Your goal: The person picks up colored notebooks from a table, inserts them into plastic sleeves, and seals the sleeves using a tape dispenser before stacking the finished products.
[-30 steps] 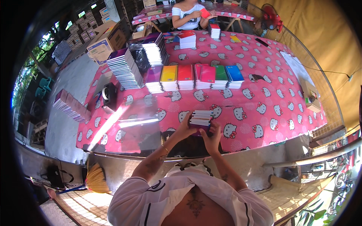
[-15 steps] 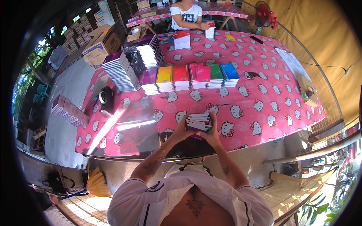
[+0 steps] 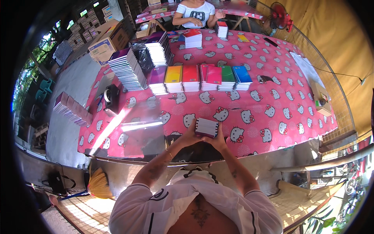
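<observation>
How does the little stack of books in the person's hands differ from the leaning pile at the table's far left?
The stack in hand is short, squared up and lifted between the left hand and right hand. The leaning pile is far taller, fanned out and slumped sideways, resting on the pink tablecloth with no hand on it. Both show white page edges.

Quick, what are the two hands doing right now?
Left hand: closed on the left side of a small stack of notebooks.
Right hand: closed on the right side of the same stack.
</observation>
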A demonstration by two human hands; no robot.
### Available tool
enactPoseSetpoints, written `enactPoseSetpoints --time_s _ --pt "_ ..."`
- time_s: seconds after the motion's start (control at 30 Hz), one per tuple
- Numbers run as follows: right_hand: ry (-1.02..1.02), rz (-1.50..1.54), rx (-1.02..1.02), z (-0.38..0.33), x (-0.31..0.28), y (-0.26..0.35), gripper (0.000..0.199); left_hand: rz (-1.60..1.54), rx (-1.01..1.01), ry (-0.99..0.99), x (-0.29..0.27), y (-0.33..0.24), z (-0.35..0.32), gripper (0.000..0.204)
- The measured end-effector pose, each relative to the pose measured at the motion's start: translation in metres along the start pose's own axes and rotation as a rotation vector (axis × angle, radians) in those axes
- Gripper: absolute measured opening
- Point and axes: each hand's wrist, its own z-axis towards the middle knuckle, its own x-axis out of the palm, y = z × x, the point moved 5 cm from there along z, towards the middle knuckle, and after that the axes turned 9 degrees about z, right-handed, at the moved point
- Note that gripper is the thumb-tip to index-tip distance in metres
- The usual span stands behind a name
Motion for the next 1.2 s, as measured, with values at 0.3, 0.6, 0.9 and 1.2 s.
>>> enactPoseSetpoints --time_s 0.3,0.6,0.9,1.2 --pt "-0.030 -0.116 -0.070 0.006 -0.008 -0.006 0.083 1.248 0.456 -0.035 0.015 -0.115 0.003 0.109" --pt "0.350 0.111 0.200 -0.007 -0.009 0.009 0.081 1.190 0.604 -0.027 -0.019 -0.111 -0.021 0.077" --pt "0.241 0.715 1.010 -0.043 0.099 -0.075 0.071 1.195 0.869 -0.099 -0.097 -0.143 -0.162 0.070" --pt "0.330 0.029 0.453 0.071 0.239 -0.093 0.065 -0.715 -0.469 -0.672 -0.219 0.071 -0.226 0.038"
